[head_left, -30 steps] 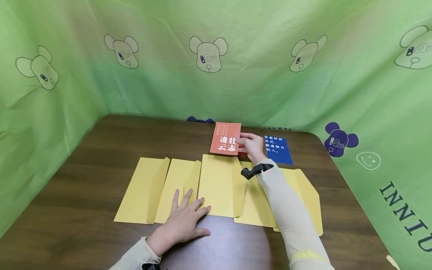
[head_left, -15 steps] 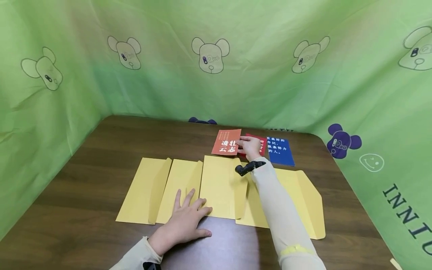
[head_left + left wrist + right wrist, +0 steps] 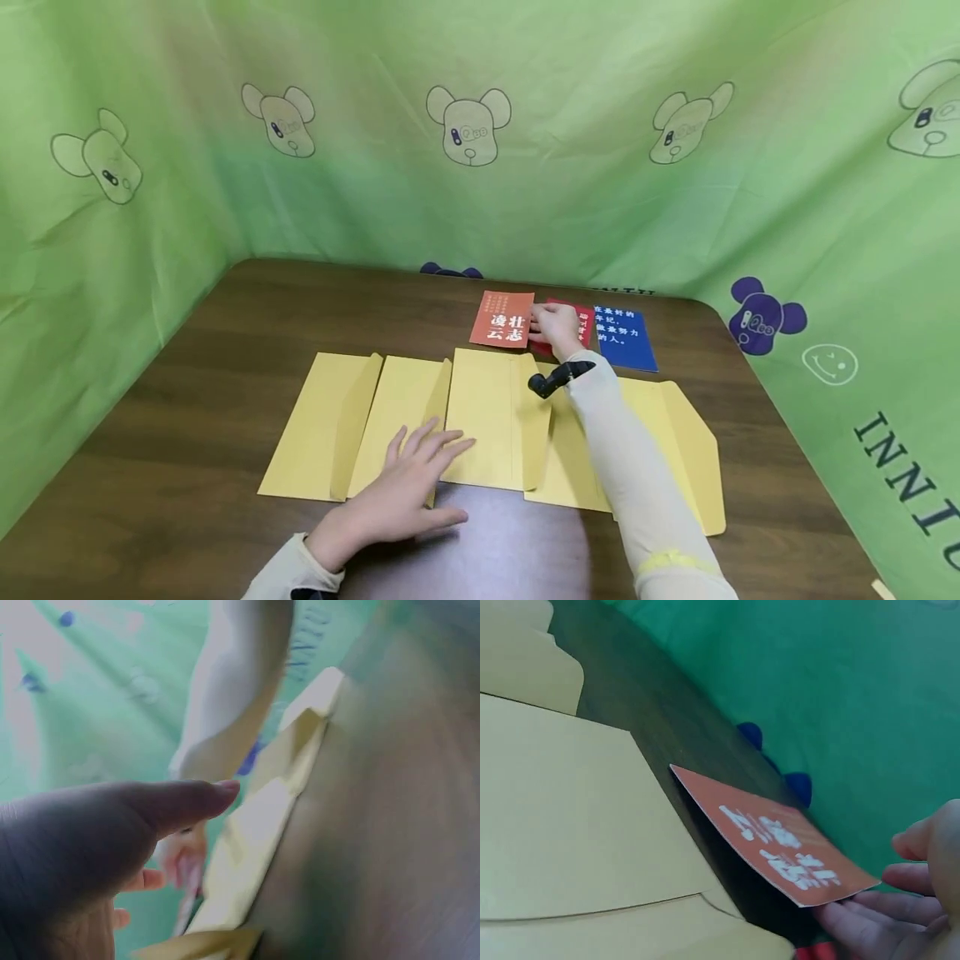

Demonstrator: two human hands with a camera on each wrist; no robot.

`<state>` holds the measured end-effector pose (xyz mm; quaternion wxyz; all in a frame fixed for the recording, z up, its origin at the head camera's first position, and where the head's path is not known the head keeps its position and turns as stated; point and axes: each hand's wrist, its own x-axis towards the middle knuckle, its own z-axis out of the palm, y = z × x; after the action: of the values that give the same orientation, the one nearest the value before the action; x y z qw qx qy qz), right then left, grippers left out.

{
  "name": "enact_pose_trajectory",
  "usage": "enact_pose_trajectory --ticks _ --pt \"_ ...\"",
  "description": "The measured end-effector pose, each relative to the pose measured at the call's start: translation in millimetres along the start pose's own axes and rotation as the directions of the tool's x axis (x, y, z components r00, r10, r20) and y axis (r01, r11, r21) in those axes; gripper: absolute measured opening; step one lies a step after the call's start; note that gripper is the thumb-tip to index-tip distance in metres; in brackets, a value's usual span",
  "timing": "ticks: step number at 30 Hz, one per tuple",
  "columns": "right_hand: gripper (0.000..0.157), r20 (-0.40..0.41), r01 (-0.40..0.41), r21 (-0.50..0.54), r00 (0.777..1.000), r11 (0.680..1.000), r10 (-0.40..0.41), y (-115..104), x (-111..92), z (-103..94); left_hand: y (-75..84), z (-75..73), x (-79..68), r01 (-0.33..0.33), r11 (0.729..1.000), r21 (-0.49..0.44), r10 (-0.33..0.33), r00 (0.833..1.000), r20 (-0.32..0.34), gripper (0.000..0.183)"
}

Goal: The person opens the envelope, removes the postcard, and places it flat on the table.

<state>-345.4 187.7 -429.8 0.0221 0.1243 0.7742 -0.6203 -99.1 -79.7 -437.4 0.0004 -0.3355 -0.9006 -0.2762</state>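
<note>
An orange-red card (image 3: 504,310) with white characters is at the back of the table. My right hand (image 3: 557,327) holds it by its right edge, and in the right wrist view the fingers (image 3: 862,922) reach under that edge. The card (image 3: 780,825) looks slightly raised there; where the thumb presses is unclear. Partly behind that hand lies a red card (image 3: 584,333), beside a blue card (image 3: 628,346) with white writing. My left hand (image 3: 397,492), fingers spread, hovers over yellow envelopes (image 3: 483,425) and holds nothing; in the left wrist view its thumb (image 3: 180,804) is extended.
Several yellow envelopes lie in a row with flaps at their right sides, some overlapping. The right forearm (image 3: 630,467) crosses above the right-hand envelopes. A green printed curtain (image 3: 360,200) hangs behind and beside the brown wooden table (image 3: 187,400).
The orange-red card has come down to the table top, with my right hand still at its edge. My left hand has lifted off the envelopes.
</note>
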Motion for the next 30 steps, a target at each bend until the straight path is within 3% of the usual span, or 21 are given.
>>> enact_pose_trajectory --ticks 3,7,14,19,22,25,30 --pt "0.044 0.045 0.008 -0.058 0.999 0.998 -0.006 -6.3 -2.7 -1.5 -12.1 -11.0 -9.1 0.053 0.998 -0.030 -0.055 0.996 -0.076 0.082" --pt "0.047 0.102 -0.003 -0.108 0.995 0.994 0.014 -11.2 -5.3 -4.9 -30.6 -22.0 -23.8 0.146 0.989 0.029 -0.141 0.981 -0.131 0.085" --pt "0.051 0.141 -0.022 -0.126 0.989 0.992 0.040 -15.2 -9.0 -8.4 -50.0 -34.6 -43.4 0.259 0.957 0.132 -0.246 0.964 -0.103 0.087" --pt "0.050 0.202 0.106 -0.211 0.977 0.972 -0.063 -20.2 -21.6 -4.1 -50.8 -35.8 -47.8 0.290 0.946 0.148 -0.277 0.956 -0.099 0.077" --pt "0.049 0.268 0.254 -0.318 0.948 0.914 -0.170 -21.8 -34.1 -0.9 -49.7 -32.9 -47.5 0.305 0.940 0.149 -0.292 0.951 -0.105 0.073" --pt "0.049 0.335 0.382 -0.379 0.906 0.843 -0.260 -24.4 -51.2 2.1 -49.9 -31.3 -47.4 0.321 0.934 0.159 -0.308 0.946 -0.102 0.071" --pt "0.047 0.429 0.493 -0.346 0.840 0.799 -0.333 -25.8 -76.8 10.3 -52.4 -30.8 -48.3 0.337 0.924 0.178 -0.328 0.941 -0.080 0.072"
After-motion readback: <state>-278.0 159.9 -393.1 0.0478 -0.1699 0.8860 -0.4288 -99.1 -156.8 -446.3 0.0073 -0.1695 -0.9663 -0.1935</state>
